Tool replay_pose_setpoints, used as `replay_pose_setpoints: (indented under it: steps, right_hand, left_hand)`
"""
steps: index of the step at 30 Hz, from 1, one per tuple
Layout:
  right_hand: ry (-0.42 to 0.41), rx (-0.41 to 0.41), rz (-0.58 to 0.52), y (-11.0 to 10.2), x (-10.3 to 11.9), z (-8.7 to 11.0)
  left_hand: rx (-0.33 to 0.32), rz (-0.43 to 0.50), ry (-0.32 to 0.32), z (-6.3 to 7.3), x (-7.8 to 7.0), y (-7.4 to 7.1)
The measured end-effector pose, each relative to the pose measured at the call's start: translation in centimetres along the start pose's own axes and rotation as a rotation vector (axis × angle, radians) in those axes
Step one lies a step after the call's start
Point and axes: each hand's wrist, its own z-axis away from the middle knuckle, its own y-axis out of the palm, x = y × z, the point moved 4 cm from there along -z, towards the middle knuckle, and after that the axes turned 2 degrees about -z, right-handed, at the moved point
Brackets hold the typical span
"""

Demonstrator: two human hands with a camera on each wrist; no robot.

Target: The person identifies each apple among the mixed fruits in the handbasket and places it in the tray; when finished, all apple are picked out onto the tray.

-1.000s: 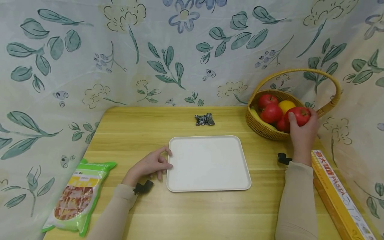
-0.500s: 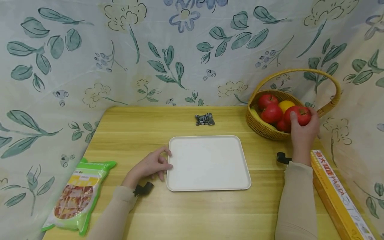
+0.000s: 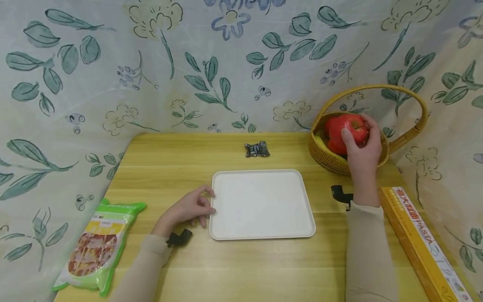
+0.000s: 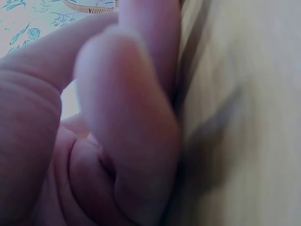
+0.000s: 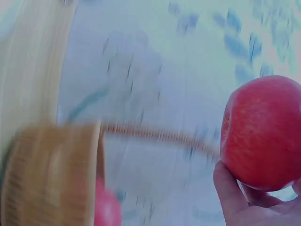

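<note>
In the head view my right hand [image 3: 364, 153] grips a red apple [image 3: 356, 128] just above the wicker basket [image 3: 328, 161]. The right wrist view shows that apple [image 5: 263, 134] raised clear of the basket [image 5: 51, 179], with fingers around its lower side. Another red apple [image 5: 107, 207] sits inside the basket. My left hand [image 3: 190, 205] rests beside the white tray [image 3: 260, 205], its index fingertip and thumb tip apart at the left rim. Close up in the left wrist view, the loosely bent fingers [image 4: 127, 117] lie near the tabletop; nothing held shows there.
A small black wrapped packet [image 3: 257, 149] lies behind the tray. On the left is a green food bag [image 3: 94, 251]; a long yellow pasta box [image 3: 422, 243] lies along the right. The basket's tall handle [image 3: 377, 87] arches over it. Floral cloth hangs behind.
My right hand has lifted the apple from the basket's right side and moved it left and slightly up, over the other fruit. The left hand and tray stay where they were.
</note>
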Motion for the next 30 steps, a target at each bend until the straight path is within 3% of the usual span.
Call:
replay_pose_setpoints:
  steps: [4, 7, 12, 17, 22, 30]
  right_hand:
    - [-0.057, 0.178, -0.036, 4.0, 1.9, 2.0]
    - [-0.026, 0.344, -0.063, 7.4, 2.8, 3.8]
    - [0.008, 0.536, -0.085, 12.1, 3.5, 6.4]
    - [0.025, 0.677, -0.043, 16.0, 3.6, 8.9]
    - [0.034, 0.805, 0.009, 19.5, 2.2, 11.3]
    - [0.039, 0.962, 0.106, 22.7, -0.2, 14.2]
  left_hand:
    - [0.008, 0.004, 0.010, -0.2, 0.1, 0.1]
    - [0.008, 0.001, 0.007, -0.2, 0.0, 0.1]
    - [0.007, 0.001, -0.005, 0.0, -0.1, 0.1]
    - [0.010, 0.007, -0.019, 0.0, -0.1, 0.0]
    - [0.011, 0.007, -0.038, -0.1, 0.0, -0.1]
    - [0.011, -0.008, -0.032, -0.3, 0.1, -0.1]
